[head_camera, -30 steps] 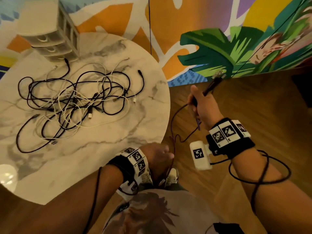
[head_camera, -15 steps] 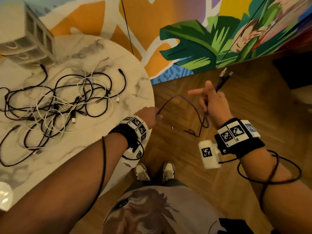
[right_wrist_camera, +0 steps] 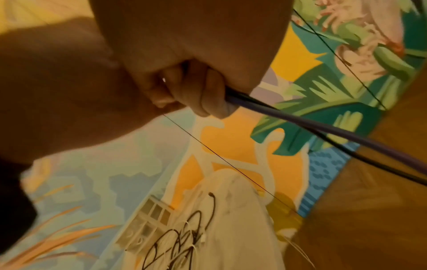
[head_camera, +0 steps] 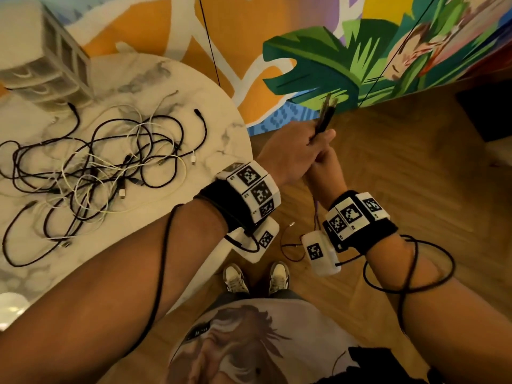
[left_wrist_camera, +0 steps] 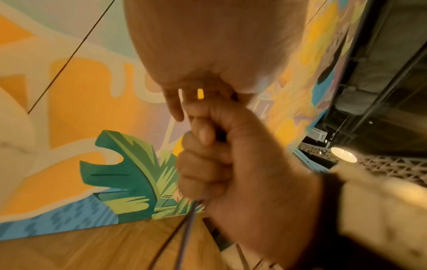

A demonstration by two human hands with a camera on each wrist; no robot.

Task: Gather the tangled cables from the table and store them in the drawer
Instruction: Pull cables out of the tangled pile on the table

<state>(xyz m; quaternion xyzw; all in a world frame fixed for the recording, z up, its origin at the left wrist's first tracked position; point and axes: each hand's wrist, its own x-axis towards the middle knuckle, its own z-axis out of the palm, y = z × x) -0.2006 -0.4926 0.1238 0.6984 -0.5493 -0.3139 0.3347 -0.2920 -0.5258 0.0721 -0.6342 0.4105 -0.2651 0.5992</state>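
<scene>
A tangle of black and white cables [head_camera: 105, 173] lies on the round marble table [head_camera: 177, 79]; it also shows as cables [right_wrist_camera: 182, 244] in the right wrist view. Both hands meet off the table's right edge, over the floor. My right hand [head_camera: 325, 159] grips a doubled dark purple cable [right_wrist_camera: 323, 127] in a fist. The plugs [head_camera: 328, 112] stick up above the hands, and the rest of the cable [head_camera: 315, 214] hangs below. My left hand [head_camera: 313, 134] pinches the same cable just above the right fist [left_wrist_camera: 219, 155]. The white drawer unit [head_camera: 47, 59] stands at the table's far left.
A painted mural wall [head_camera: 346, 65] runs behind the table and meets the wooden floor [head_camera: 415, 162]. My shoes [head_camera: 255, 278] stand by the table's edge. Thin black lines [head_camera: 210, 51] cross the wall. A dark object [head_camera: 487, 112] sits at the far right on the floor.
My left hand has come up from the table's edge to the right hand and taken hold of the cable by the plugs. The loose loop between the hands has been drawn in.
</scene>
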